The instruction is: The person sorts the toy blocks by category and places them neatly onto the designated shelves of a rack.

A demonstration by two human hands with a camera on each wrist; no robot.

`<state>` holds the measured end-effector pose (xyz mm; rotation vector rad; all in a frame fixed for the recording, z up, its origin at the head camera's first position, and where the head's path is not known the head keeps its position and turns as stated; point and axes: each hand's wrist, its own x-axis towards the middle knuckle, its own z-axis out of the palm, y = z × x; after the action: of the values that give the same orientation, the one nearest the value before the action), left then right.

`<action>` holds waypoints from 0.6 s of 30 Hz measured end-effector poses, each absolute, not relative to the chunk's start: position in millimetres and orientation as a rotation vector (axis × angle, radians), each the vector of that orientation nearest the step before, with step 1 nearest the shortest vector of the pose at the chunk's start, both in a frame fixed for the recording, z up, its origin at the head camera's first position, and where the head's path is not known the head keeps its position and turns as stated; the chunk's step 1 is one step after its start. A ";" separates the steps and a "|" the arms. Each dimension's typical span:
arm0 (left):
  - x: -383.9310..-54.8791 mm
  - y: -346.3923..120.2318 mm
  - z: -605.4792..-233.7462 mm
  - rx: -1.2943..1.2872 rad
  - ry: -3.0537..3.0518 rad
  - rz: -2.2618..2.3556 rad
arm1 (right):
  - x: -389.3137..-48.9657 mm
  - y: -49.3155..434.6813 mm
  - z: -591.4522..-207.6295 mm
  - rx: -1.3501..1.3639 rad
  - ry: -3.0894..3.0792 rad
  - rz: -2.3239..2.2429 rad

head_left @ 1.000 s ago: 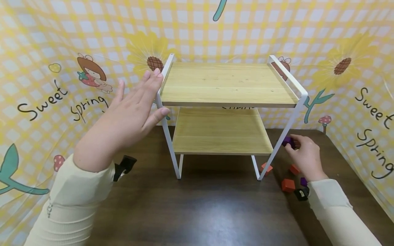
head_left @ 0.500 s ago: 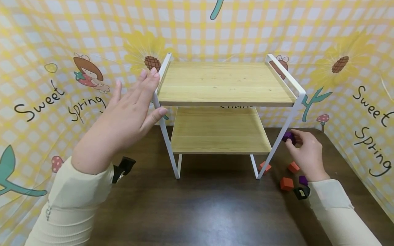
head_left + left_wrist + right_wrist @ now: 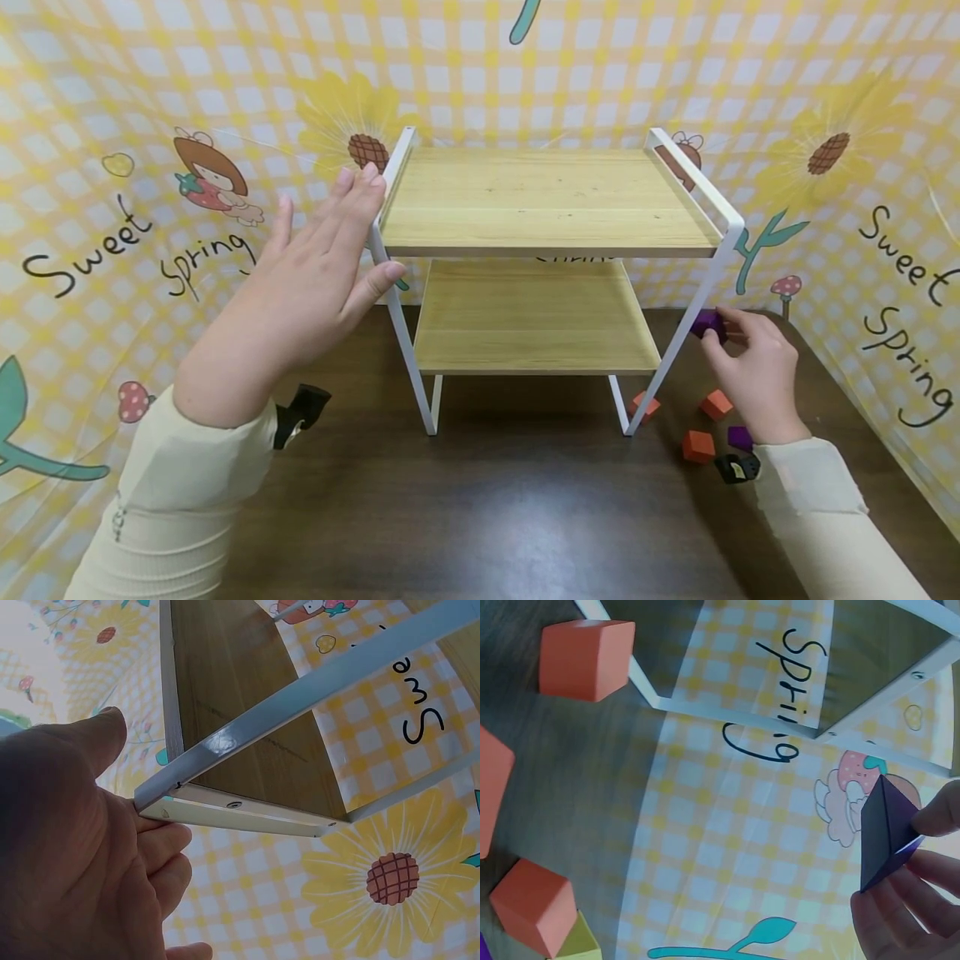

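My right hand pinches a dark purple block between thumb and fingertips. The block has slanted, triangular-looking faces. In the head view it shows just beyond the right leg of a two-tier shelf, which has wooden boards and a white metal frame. At the shelf's upper left corner is my left hand, fingers extended and thumb held apart. In the left wrist view its fingers lie against the white side rail, partly hidden behind it. Both boards of the shelf are bare.
Several orange blocks and another purple block lie on the dark table beside the shelf's right leg. A yellow block peeks out under an orange one in the right wrist view. Printed cloth surrounds the table.
My right hand has risen slightly and shifted a little right, with the purple block in its grip. My left hand stays at the shelf's corner; the whole head view has shifted slightly.
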<state>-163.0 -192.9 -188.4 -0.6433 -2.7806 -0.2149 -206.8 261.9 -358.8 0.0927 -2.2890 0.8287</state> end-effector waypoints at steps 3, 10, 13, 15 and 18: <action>-163.2 -192.8 -189.2 -0.645 -2.776 -0.220 | -205.5 261.2 -356.0 0.103 -2.250 0.827; -164.2 -192.3 -191.6 -0.653 -2.762 -0.263 | -202.7 259.5 -350.0 0.116 -2.161 0.834; -164.6 -192.0 -192.4 -0.655 -2.758 -0.285 | -201.3 258.1 -347.2 0.123 -2.127 0.848; -164.8 -191.9 -192.7 -0.657 -2.754 -0.293 | -200.0 257.1 -345.0 0.128 -2.109 0.861; -165.0 -191.6 -192.9 -0.658 -2.752 -0.296 | -197.7 255.8 -341.0 0.127 -2.085 0.884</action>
<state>-165.0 -191.6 -192.9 -0.6585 -2.7521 -0.2960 -197.7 255.8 -341.0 0.1274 -2.0847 0.8844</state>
